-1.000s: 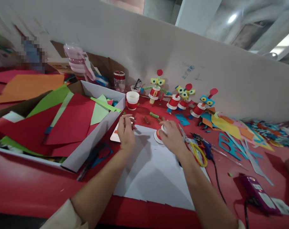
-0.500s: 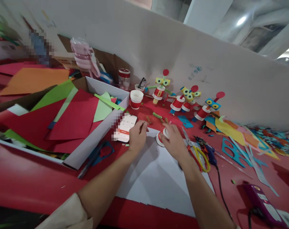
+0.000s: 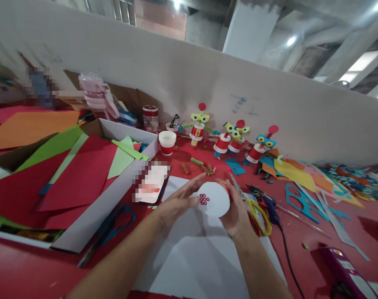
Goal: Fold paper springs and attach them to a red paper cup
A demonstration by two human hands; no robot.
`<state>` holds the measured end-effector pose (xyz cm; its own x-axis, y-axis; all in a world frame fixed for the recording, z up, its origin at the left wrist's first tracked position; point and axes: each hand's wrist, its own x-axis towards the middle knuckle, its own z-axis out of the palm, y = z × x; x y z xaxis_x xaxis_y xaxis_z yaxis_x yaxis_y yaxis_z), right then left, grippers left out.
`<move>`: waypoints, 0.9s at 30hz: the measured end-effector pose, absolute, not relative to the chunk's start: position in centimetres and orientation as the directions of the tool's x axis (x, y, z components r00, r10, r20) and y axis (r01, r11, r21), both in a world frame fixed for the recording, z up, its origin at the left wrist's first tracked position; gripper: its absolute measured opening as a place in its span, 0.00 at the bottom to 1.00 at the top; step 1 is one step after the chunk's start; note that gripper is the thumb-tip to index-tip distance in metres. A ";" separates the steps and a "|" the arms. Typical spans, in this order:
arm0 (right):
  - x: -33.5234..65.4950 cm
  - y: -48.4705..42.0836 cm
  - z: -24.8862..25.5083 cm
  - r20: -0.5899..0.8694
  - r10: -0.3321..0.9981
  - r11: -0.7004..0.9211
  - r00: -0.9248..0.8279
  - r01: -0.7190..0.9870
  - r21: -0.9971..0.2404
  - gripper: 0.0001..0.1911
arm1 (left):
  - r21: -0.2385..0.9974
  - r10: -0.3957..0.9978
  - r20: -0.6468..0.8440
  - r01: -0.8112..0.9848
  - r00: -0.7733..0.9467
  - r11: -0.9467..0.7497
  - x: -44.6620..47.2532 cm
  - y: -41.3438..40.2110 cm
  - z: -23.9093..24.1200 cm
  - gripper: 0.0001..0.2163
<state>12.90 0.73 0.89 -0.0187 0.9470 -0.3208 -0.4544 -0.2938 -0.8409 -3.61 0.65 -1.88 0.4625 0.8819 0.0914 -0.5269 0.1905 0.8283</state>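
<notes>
My right hand (image 3: 237, 214) grips a small red and white paper cup (image 3: 214, 198), lifted above the white sheet (image 3: 195, 257) with its white base turned toward me; a small red knot mark shows on the base. My left hand (image 3: 176, 201) reaches in from the left with fingers stretched out, fingertips resting against the cup's base and edge. A phone (image 3: 151, 187) lies just left of my hands. Yellow-handled scissors (image 3: 254, 205) lie right of the cup.
A white box (image 3: 114, 195) of red and green paper sheets fills the left. Several paper-cup robot figures (image 3: 226, 137) stand along the back wall, next to another cup (image 3: 167, 142) and a jar (image 3: 150, 117). A glue gun (image 3: 270, 203) and paper scraps lie right; a purple device (image 3: 341, 261) lies near right.
The cup stood upside down on the white sheet under my right hand; now it is lifted and tipped, base facing me. My left hand moved right, from the phone to the cup.
</notes>
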 end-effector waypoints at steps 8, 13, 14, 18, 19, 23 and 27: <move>12.4 0.2 -0.1 -0.260 0.957 -0.291 -0.131 -0.384 -0.877 0.27 | 0.822 0.920 -0.110 -0.487 0.375 0.297 -3.1 -0.2 -1.4 0.34; 14.2 0.2 0.3 -0.028 0.979 -0.059 -0.203 -0.149 -0.987 0.39 | 0.838 0.967 -0.106 -0.502 0.231 0.212 -3.0 0.1 -0.5 0.36; 14.3 0.1 0.5 -0.004 0.974 -0.028 -0.228 -0.101 -0.994 0.42 | 0.848 0.971 -0.100 -0.491 0.219 0.198 -3.0 0.1 -0.4 0.36; 14.0 -0.2 1.0 -0.036 0.979 -0.042 -0.202 -0.027 -0.999 0.41 | 0.889 0.975 -0.105 -0.420 0.193 0.179 -2.9 0.3 -0.2 0.38; 13.9 -0.2 1.1 -0.044 0.980 -0.051 -0.193 -0.030 -0.998 0.41 | 0.894 0.975 -0.107 -0.411 0.194 0.180 -2.9 0.3 -0.4 0.39; 14.1 0.0 1.1 -0.057 0.973 -0.071 -0.224 -0.057 -0.996 0.40 | 0.911 0.979 -0.075 -0.385 0.192 0.145 -2.6 0.7 -1.3 0.43; 14.7 0.4 0.6 0.004 0.979 0.013 -0.202 0.042 -0.999 0.41 | 0.934 0.965 -0.031 -0.335 0.259 0.120 -2.9 0.8 -1.7 0.47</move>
